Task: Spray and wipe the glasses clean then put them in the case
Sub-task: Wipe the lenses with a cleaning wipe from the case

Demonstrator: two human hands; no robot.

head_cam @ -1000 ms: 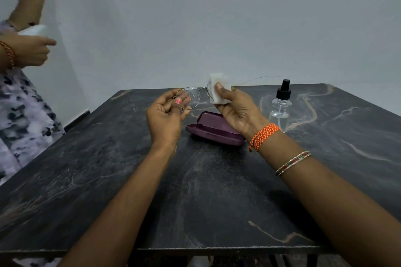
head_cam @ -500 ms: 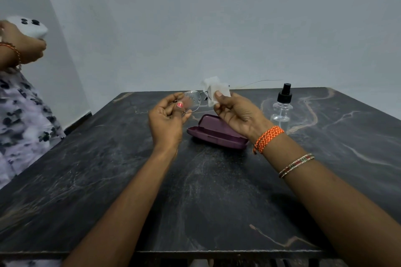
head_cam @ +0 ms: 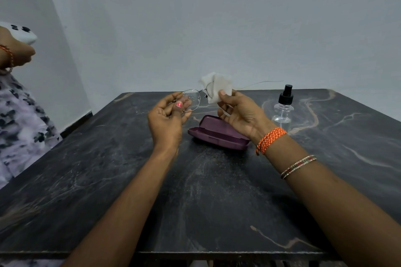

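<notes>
Glasses (head_cam: 191, 99) held between both hands' grip.

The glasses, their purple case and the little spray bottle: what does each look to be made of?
The glasses look like thin silvery metal wire around clear lenses, glass or plastic, dotted with droplets. The case seems hard moulded plastic with a dull purple sheen; its lining cannot be told. The spray bottle looks like clear plastic, see-through, with a black plastic pump top.

Left hand (head_cam: 166, 118): raised, fingers curled, pinching. Right hand (head_cam: 243, 112): raised, thumb pressed against fingers, pinching. Both forearms extended forward, wrists apart.
</notes>
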